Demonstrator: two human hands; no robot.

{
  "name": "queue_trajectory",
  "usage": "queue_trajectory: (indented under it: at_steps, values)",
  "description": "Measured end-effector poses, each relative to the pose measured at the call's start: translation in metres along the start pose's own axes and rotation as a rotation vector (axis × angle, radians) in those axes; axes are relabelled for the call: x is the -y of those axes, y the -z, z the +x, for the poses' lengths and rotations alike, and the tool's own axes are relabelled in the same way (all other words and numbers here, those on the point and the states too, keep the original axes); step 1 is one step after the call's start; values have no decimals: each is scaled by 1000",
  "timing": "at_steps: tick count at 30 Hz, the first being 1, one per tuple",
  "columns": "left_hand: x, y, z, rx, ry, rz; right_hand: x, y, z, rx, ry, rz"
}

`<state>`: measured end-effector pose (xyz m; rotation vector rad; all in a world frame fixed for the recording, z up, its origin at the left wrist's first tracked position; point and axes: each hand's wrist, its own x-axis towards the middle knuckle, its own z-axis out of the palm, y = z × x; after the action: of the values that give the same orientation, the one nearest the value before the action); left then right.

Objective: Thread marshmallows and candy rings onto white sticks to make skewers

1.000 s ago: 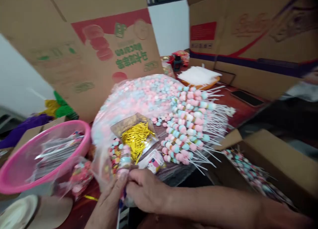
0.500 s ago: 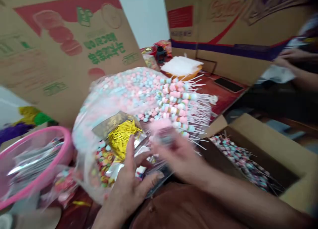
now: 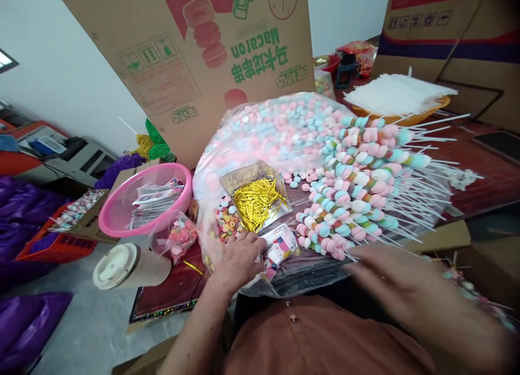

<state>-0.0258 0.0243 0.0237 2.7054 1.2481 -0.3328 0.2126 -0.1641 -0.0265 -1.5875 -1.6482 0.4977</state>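
My left hand (image 3: pixel 239 257) lies with fingers spread on a stack of small printed clear bags (image 3: pixel 279 246) at the table's near edge. Beside it lies a packet of gold twist ties (image 3: pixel 257 197). My right hand (image 3: pixel 400 285) is smeared by motion at the right, just below a pile of marshmallow skewers (image 3: pixel 354 185) on white sticks; its fingers look stretched out with nothing visible in them. Behind the skewers bulges a big clear bag of pink and blue marshmallows (image 3: pixel 268 132).
A pink basket (image 3: pixel 143 193) of wrappers and a lidded paper cup (image 3: pixel 130 265) sit at the left. Cardboard boxes (image 3: pixel 203 55) stand behind the table. An orange tray of white sheets (image 3: pixel 400 93) is far right. A box of packed skewers (image 3: pixel 475 296) is partly visible lower right.
The view swung left and up. My right hand carried a skewer off to the right and now shows nothing in it. My left hand settled flat on the small bags.
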Motion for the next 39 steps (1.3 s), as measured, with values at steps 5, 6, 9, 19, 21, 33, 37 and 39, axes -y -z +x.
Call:
queue_trajectory:
  at_steps: [5,6,9,19,21,33,37,39]
  values:
    - [16,-5,0,-2,11,-101,77,-35,131,409,103,-209]
    - [19,-7,0,-28,10,-128,81,-45,137,408,100,-221]
    - [25,-16,1,-98,-8,-182,75,-68,132,390,66,-232]
    - [18,7,-4,-377,-136,-1008,75,-68,149,279,-145,375]
    - [13,21,-5,-194,-133,-1210,77,-60,150,355,-184,518]
    - [-21,40,9,7,-27,-1228,66,-12,136,146,2,181]
    - [-30,36,13,-129,28,-1234,56,-15,138,15,101,-79]
    - [-32,30,14,-224,12,-1161,54,-8,140,-12,155,-236]
